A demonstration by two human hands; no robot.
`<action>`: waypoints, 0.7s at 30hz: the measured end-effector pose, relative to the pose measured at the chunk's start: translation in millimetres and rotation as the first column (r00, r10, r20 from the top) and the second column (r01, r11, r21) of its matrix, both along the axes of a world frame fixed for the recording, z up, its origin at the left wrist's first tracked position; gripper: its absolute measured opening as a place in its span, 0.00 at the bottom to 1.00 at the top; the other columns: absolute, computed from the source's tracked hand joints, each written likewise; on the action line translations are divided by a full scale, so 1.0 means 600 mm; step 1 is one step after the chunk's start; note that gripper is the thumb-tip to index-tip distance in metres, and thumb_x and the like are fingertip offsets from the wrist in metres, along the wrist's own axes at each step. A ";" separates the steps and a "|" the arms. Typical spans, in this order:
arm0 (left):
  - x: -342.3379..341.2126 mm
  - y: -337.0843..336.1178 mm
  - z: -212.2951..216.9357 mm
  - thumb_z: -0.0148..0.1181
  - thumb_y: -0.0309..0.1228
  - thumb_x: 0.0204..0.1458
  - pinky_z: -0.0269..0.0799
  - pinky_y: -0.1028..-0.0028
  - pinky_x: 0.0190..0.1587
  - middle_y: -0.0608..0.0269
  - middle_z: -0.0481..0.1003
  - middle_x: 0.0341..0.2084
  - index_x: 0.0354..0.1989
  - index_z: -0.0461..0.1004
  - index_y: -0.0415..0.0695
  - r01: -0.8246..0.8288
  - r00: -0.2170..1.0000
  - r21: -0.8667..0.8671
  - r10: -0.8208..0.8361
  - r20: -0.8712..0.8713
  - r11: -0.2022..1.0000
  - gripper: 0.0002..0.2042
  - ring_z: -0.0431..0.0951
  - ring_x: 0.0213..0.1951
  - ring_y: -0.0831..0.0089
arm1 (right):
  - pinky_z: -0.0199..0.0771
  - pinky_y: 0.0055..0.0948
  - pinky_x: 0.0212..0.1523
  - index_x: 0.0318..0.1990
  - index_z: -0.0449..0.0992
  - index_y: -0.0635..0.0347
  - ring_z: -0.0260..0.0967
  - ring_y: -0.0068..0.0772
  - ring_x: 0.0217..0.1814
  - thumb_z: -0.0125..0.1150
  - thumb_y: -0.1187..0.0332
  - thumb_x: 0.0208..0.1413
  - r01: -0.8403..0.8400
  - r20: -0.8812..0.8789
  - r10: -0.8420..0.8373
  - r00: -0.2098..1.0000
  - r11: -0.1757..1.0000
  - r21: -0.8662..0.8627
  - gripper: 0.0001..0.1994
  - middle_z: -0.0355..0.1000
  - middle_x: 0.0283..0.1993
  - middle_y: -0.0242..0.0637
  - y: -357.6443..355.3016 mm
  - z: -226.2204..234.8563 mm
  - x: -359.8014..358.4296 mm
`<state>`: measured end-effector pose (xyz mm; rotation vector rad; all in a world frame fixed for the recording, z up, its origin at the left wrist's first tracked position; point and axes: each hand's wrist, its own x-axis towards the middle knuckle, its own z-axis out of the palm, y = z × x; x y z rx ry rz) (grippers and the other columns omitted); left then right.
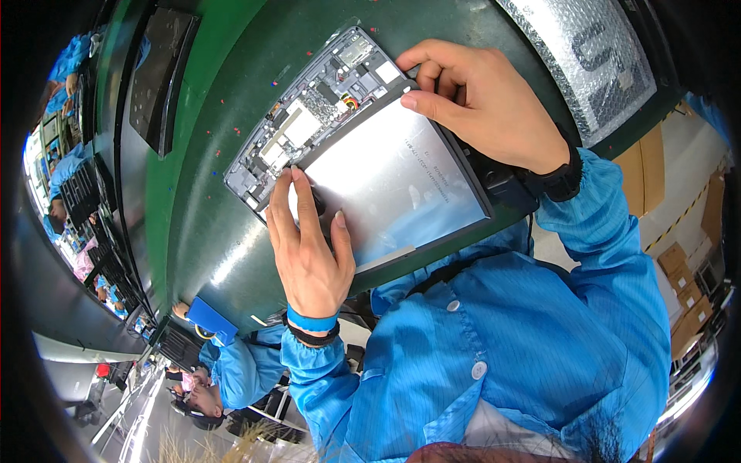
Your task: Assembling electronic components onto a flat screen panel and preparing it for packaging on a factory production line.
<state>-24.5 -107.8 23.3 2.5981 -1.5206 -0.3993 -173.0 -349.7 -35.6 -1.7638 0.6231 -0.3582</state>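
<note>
- Left hand [307, 245] lies flat, fingers spread and extended, pressing on the near-left corner of the silver panel [386, 181]. Index and middle fingertips reach the panel's edge where it meets the exposed circuit board; thumb rests on the panel surface to the right of them. No pinch, just palm-down pressure.
- Right hand [482, 100] sits at the far-right corner of the same panel, fingers curled. Thumb and index are drawn together at the panel's corner edge; whether they actually pinch the edge or only press on it, cannot tell.
- The silver panel is a flat, reflective rectangle seated in an opened tablet-like device [363, 147], between the two hands and touching both.
- Just beyond the left fingertips: the circuit board strip [309, 116], with metal shields, small chips and a bit of coloured wiring near the right hand's end.
- Under the right wrist, the device's dark frame edge [502, 185] shows, partly hidden by the hand.
- The device lies on a green work surface [208, 154].
- Both wrists carry dark bands; blue sleeves [602, 231] follow them back.
- Well past the right hand: a sheet of bubble wrap [587, 54].
- Well left of the left hand: a dark flat tray [158, 77] on the surface.
- Further left and below, other people in blue garments [239, 363] are at workstations.
</note>
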 end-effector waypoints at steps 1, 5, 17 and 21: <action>0.001 0.001 0.000 0.60 0.26 0.61 0.65 0.52 0.71 0.39 0.63 0.71 0.75 0.63 0.36 0.024 1.000 0.003 -0.025 0.012 1.000 0.32 0.66 0.71 0.40 | 0.73 0.32 0.29 0.53 0.80 0.68 0.75 0.33 0.27 0.70 0.67 0.63 0.002 -0.001 -0.002 1.000 1.000 -0.012 0.16 0.78 0.30 0.40 0.000 0.000 0.000; 0.002 0.001 0.002 0.60 0.26 0.61 0.65 0.52 0.71 0.39 0.63 0.71 0.76 0.63 0.37 0.024 1.000 0.009 -0.024 0.001 1.000 0.32 0.66 0.71 0.40 | 0.73 0.32 0.29 0.53 0.80 0.68 0.75 0.33 0.27 0.70 0.67 0.63 0.000 -0.007 0.000 1.000 1.000 0.022 0.16 0.78 0.30 0.39 -0.001 0.000 -0.001; 0.003 0.001 0.002 0.61 0.28 0.62 0.67 0.53 0.71 0.39 0.64 0.71 0.75 0.64 0.37 0.013 1.000 0.002 -0.013 -0.013 1.000 0.32 0.67 0.71 0.40 | 0.73 0.32 0.29 0.53 0.80 0.68 0.74 0.32 0.27 0.70 0.67 0.63 0.003 -0.010 -0.002 1.000 1.000 0.013 0.16 0.78 0.30 0.39 -0.001 0.002 0.000; 0.002 0.001 0.003 0.60 0.28 0.62 0.67 0.53 0.70 0.39 0.64 0.71 0.74 0.65 0.36 0.021 1.000 0.001 -0.021 0.003 1.000 0.31 0.67 0.71 0.41 | 0.73 0.31 0.29 0.53 0.80 0.68 0.74 0.31 0.27 0.70 0.67 0.63 0.003 -0.012 -0.002 1.000 1.000 0.013 0.16 0.77 0.30 0.39 0.001 0.002 0.000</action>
